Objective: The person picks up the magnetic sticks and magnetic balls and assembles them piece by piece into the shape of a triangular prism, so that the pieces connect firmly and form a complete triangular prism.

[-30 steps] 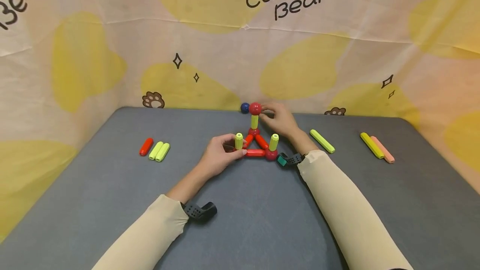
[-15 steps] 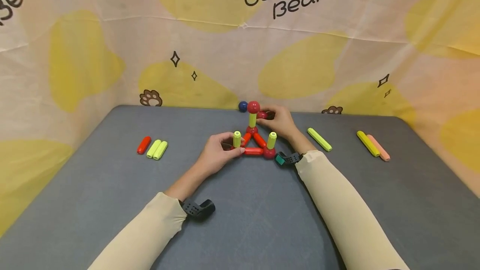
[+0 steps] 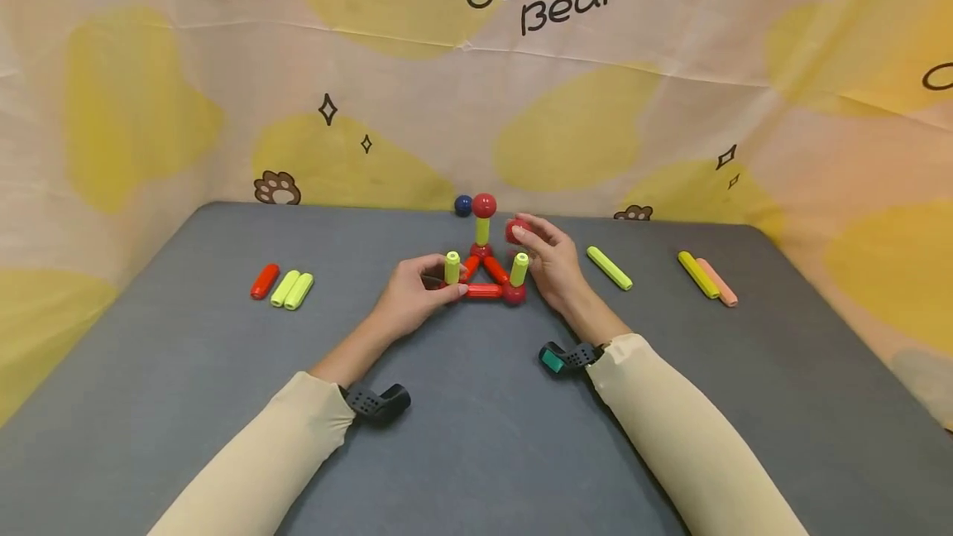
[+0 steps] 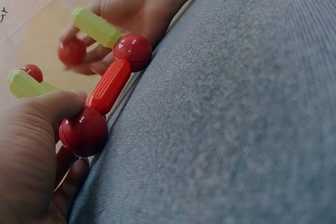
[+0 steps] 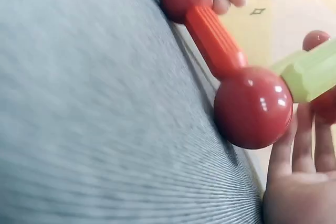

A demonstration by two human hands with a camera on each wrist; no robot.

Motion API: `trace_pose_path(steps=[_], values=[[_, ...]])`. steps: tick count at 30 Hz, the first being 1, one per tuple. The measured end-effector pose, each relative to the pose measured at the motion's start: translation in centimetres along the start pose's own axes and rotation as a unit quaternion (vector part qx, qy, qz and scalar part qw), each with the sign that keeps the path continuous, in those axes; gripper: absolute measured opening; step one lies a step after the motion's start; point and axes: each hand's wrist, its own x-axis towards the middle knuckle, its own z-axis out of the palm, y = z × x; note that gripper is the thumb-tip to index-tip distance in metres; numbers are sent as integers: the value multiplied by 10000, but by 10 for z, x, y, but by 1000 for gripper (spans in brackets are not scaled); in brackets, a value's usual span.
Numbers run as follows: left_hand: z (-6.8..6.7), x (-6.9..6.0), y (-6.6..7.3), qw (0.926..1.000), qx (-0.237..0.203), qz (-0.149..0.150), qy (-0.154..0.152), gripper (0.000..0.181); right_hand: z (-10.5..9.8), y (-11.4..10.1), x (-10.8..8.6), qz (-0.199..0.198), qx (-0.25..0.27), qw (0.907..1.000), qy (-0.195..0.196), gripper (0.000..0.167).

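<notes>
A triangular frame of red magnetic rods (image 3: pixel 484 291) and red balls lies on the table, with a short yellow-green rod (image 3: pixel 519 270) standing at each corner. The back rod carries a red ball (image 3: pixel 485 205) on top. My left hand (image 3: pixel 405 298) grips the front-left corner ball (image 4: pixel 84 132), thumb over it. To the right of the frame, my right hand (image 3: pixel 554 265) holds a loose red ball (image 3: pixel 515 230) at its fingertips, behind the front-right rod and apart from the frame. In the right wrist view, the front-right corner ball (image 5: pixel 253 107) partly covers the scene behind.
A blue ball (image 3: pixel 463 205) sits behind the frame at the back edge. Left lie a short red rod (image 3: pixel 264 280) and two yellow-green rods (image 3: pixel 299 291). A long yellow-green rod (image 3: pixel 609 268), a yellow rod (image 3: pixel 698 275) and a pink rod (image 3: pixel 718 282) lie right. Patterned cloth (image 3: pixel 402 81) hangs behind.
My right hand has drawn back from beside the upper red ball, bringing the loose red ball toward the front-right corner. My left hand keeps its grip. The head view has shifted slightly.
</notes>
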Motion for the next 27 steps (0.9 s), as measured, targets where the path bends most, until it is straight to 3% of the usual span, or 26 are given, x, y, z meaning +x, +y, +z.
trace_pose_path(steps=[4,8,12,17,27], values=[[-3,0,-1,10000,21,-32,-32,26,-4,-6,-3,144,1427,9871,-714,18],[-3,0,-1,10000,59,-58,-50,26,-15,-12,-2,154,1955,9656,-1709,21],[-4,0,-2,9999,91,-59,-48,26,-20,-17,-1,-14,1867,9537,-2356,25],[-4,0,-1,9999,133,-60,-63,27,-19,-20,-2,-131,1690,9461,-2761,28],[-3,1,1,9998,159,-100,-114,28,-21,-17,-6,118,1167,9528,-2802,26]])
